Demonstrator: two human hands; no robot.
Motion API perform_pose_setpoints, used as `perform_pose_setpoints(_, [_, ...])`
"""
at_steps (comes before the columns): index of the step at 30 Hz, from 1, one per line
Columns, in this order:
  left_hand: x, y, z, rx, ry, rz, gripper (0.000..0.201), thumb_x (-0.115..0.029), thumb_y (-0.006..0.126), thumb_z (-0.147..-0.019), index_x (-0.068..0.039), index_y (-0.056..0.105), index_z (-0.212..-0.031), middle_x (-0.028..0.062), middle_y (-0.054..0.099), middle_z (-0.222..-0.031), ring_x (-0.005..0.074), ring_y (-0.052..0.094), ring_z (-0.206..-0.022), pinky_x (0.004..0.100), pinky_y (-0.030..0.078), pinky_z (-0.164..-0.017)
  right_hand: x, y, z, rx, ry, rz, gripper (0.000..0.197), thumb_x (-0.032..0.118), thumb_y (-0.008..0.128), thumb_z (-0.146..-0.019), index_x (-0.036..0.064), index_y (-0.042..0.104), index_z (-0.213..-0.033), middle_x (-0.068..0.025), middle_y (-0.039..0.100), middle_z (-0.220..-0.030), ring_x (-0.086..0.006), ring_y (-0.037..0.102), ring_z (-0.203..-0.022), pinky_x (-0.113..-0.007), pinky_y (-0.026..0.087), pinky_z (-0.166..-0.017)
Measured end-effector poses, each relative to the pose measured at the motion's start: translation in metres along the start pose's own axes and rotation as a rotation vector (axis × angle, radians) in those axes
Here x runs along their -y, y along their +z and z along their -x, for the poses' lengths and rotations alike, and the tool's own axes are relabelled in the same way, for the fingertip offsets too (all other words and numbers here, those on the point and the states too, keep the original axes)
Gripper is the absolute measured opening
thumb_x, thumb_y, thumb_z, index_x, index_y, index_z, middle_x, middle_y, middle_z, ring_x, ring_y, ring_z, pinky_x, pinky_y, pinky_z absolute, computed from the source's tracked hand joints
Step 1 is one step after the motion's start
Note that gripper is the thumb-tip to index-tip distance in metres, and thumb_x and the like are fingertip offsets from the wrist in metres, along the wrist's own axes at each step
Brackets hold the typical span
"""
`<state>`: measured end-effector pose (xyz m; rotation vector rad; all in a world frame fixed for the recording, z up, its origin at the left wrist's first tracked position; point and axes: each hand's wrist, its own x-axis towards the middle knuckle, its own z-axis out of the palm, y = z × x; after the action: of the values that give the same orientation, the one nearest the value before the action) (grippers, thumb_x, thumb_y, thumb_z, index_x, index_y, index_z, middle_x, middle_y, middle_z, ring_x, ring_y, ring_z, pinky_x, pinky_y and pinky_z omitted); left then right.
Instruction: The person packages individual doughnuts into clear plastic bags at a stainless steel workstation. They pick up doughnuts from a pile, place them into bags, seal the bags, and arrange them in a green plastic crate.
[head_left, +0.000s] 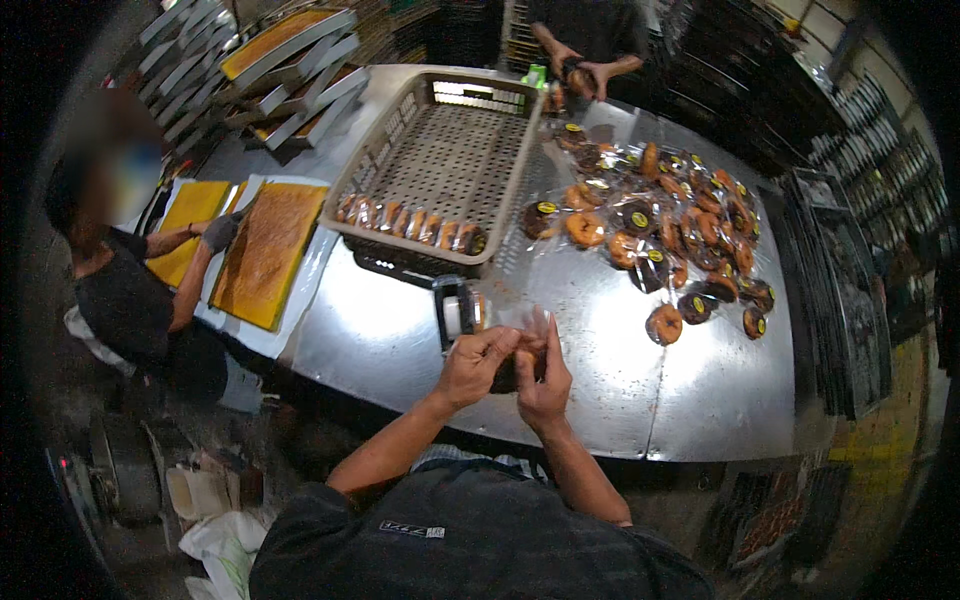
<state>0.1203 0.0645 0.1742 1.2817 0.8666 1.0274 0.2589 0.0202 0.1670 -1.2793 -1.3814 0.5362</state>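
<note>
Close together over the near edge of the metal table, both my hands are closed on a wrapped doughnut [508,376], dark brown and mostly hidden by my fingers. My left hand [474,368] pinches the clear bag with thumb and forefinger. My right hand [544,382] grips the other side, its fingers pointing up. Just beyond my left hand stands a black tape or label dispenser [444,312] with a white part. Behind it, a grey-brown plastic crate [352,232] carries one row of wrapped doughnuts [410,222] along its near side.
A pile of bagged doughnuts [640,215], some with yellow labels, covers the table's right side. Across the table, a person's hands [585,76] hold a doughnut. At left, a gloved co-worker [125,270] touches a big yellow sheet cake [268,250]. Metal pans [290,45] are stacked behind.
</note>
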Motion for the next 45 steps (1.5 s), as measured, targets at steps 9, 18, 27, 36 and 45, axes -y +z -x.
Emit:
perform_pose_setpoints(9, [-0.003, -0.066, 0.061, -0.042, 0.009, -0.374, 0.028, -0.026, 0.075, -0.088, -0.004, 0.073, -0.106, 0.0113, 0.070, -0.107, 0.0206, 0.066, -0.097, 0.0316, 0.050, -0.083, 0.015, 0.039, 0.021, 0.323, 0.352, -0.643, 0.032, 0.026, 0.058, -0.100, -0.0029, 0.071, -0.107, -0.0176, 0.045, -0.146, -0.0288, 0.043, -0.135, -0.041, 0.038, -0.109])
perform_pose_setpoints(18, [-0.015, -0.105, 0.077, -0.019, -0.312, -0.193, 0.018, -0.019, 0.071, -0.092, 0.000, 0.073, -0.093, 0.0032, 0.073, -0.086, 0.0101, 0.066, -0.079, 0.0256, 0.051, -0.073, 0.035, 0.075, 0.033, 0.096, 0.303, -0.137, 0.019, 0.018, 0.071, -0.092, 0.0022, 0.068, -0.103, -0.0057, 0.068, -0.078, -0.0167, 0.064, -0.073, -0.030, 0.050, -0.068])
perform_pose_setpoints(27, [0.023, -0.121, 0.082, 0.094, -0.532, 0.248, 0.017, -0.018, 0.063, -0.098, -0.001, 0.066, -0.097, 0.0051, 0.066, -0.103, 0.0129, 0.060, -0.093, 0.0288, 0.046, -0.088, 0.042, 0.076, 0.047, 0.258, 0.214, 0.210, 0.024, 0.020, 0.069, -0.092, 0.0024, 0.068, -0.076, -0.0109, 0.066, -0.076, -0.0230, 0.063, -0.069, -0.035, 0.047, -0.062])
perform_pose_setpoints(36, [0.057, -0.090, 0.098, -0.360, -0.021, -0.151, 0.036, -0.018, 0.060, -0.094, -0.005, 0.052, -0.126, 0.0082, 0.055, -0.124, 0.0174, 0.054, -0.112, 0.0344, 0.046, -0.092, 0.027, 0.109, 0.108, 0.210, 0.935, -0.927, 0.041, 0.029, 0.067, -0.096, 0.0053, 0.049, -0.125, -0.0069, 0.059, -0.114, -0.0118, 0.056, -0.106, -0.028, 0.047, -0.085])
perform_pose_setpoints(45, [0.057, -0.100, 0.104, -0.083, -0.458, 1.017, 0.037, -0.027, 0.054, -0.096, -0.004, 0.051, -0.125, 0.0116, 0.063, -0.106, 0.0278, 0.062, -0.107, 0.0475, 0.049, -0.098, -0.070, 0.119, 0.037, -0.027, 0.684, -0.068, 0.040, 0.040, 0.078, -0.085, 0.0010, 0.067, -0.087, -0.0073, 0.066, -0.077, -0.0170, 0.062, -0.065, -0.031, 0.050, -0.062])
